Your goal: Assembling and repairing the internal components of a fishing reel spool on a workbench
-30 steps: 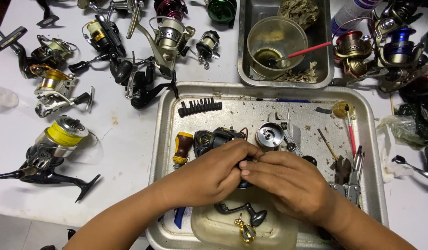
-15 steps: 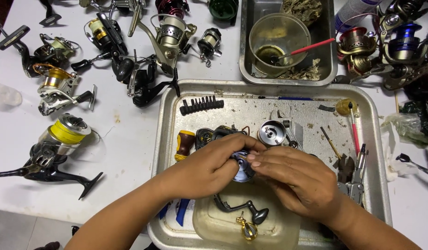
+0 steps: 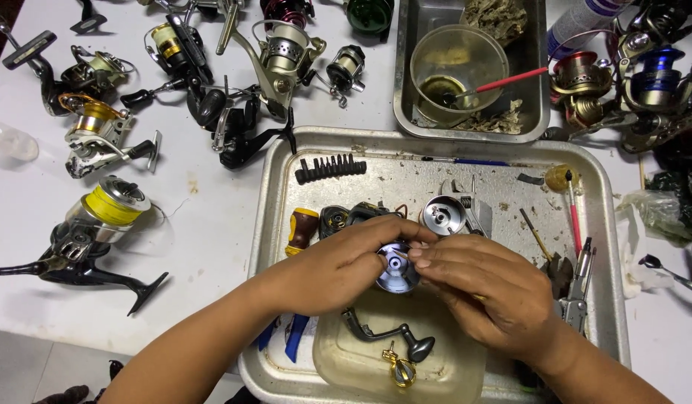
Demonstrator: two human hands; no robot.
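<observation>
While the metal tray (image 3: 286, 164) holds the work, both hands meet at its centre: left hand (image 3: 338, 265) and right hand (image 3: 484, 288) pinch 1 round dark reel part (image 3: 397, 268) w/ fingertips pressed on its rim. Prob. a fitting/checking step; next needs a steady turn. Silver spool (image 3: 443, 214) lies just above, gold clip (image 3: 397, 368) below.

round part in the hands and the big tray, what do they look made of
Round part, held between left hand and right hand: probably metal, dark bluish, glossy, with bright reflections on its face. Big tray: looks like steel or aluminium, dull grey, scuffed and stained, with a rolled rim.
</observation>
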